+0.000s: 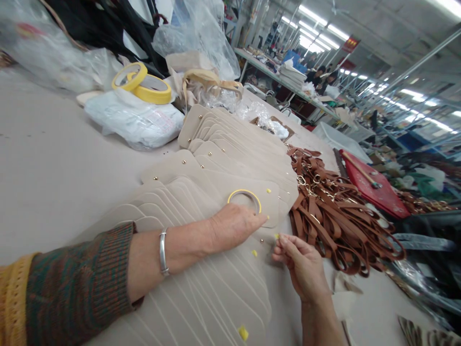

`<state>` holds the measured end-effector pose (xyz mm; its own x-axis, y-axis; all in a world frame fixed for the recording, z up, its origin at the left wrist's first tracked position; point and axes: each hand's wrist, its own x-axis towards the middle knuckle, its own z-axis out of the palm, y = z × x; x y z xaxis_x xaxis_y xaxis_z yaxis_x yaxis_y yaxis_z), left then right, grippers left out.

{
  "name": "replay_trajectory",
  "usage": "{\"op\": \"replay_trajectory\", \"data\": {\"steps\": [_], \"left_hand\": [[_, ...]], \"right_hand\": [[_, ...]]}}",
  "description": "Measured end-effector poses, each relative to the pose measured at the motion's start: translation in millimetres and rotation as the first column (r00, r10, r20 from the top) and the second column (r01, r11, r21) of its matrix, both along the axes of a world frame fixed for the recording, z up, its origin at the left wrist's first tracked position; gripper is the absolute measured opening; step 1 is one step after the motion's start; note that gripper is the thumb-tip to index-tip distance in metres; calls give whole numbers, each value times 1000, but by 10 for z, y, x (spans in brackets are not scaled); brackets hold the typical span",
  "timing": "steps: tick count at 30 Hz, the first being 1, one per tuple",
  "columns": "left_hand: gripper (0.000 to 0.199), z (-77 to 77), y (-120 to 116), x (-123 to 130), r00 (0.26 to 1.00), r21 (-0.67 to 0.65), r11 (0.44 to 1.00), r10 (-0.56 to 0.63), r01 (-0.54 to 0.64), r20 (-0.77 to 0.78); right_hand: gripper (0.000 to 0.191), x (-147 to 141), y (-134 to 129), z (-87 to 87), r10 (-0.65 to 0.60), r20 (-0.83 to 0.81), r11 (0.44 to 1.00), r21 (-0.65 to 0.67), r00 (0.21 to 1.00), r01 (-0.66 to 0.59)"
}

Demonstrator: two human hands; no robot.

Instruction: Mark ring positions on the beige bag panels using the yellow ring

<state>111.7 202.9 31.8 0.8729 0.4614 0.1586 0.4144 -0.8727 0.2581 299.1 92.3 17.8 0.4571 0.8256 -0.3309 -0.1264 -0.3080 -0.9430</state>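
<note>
My left hand (234, 225) rests over the beige panels, its fingers closed around a roll of yellow tape (246, 193) whose upper rim shows above the knuckles. Its fingertips touch a panel close to a small yellow tape piece at a rivet. To the right, my right hand (300, 264) pinches a small yellow tape piece (276, 236) between thumb and finger, just off the panel edge. Overlapping beige panels (212, 307) with rounded corners spread under my left arm. More panels with gold rivets (230, 129) fan out behind. A few yellow bits lie on them.
Brown straps with metal clasps (324, 206) are heaped at the right, beside a red board (374, 185) with a hammer-like tool. Two yellow tape rolls (153, 90) sit on a white plastic packet (133, 117) at the back left.
</note>
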Motion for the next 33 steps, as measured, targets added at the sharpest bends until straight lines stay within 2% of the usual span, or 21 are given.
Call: {"op": "replay_trajectory", "data": {"steps": [5,9,15,21,26,28,33], "left_hand": [[10,-12,8,19,999,-11,1000,4,-5,-54],[11,-42,16,40,998,-16,1000,-16,15,-58],[13,-41,8,32,997,6,999,-52,52,-51],[13,-53,38,-13,998,-12,999,-47,47,30],[14,-30,63,-45,995,-2,997,-82,82,56],[14,-7,63,-52,994,12,995,-100,99,55],[14,28,62,-64,995,-5,995,-100,100,3]], "right_hand": [[40,-82,15,-55,141,138,980,-159,980,-118],[38,-171,45,-64,220,272,962,-221,937,-161],[32,-222,43,-111,308,531,942,-289,790,-172],[36,-221,28,-94,274,626,958,-244,730,-150],[26,-189,4,-109,331,746,935,-177,578,-308],[27,-167,1,-134,340,731,933,-184,591,-308],[37,-72,45,-114,351,571,936,-226,742,-269]]}}
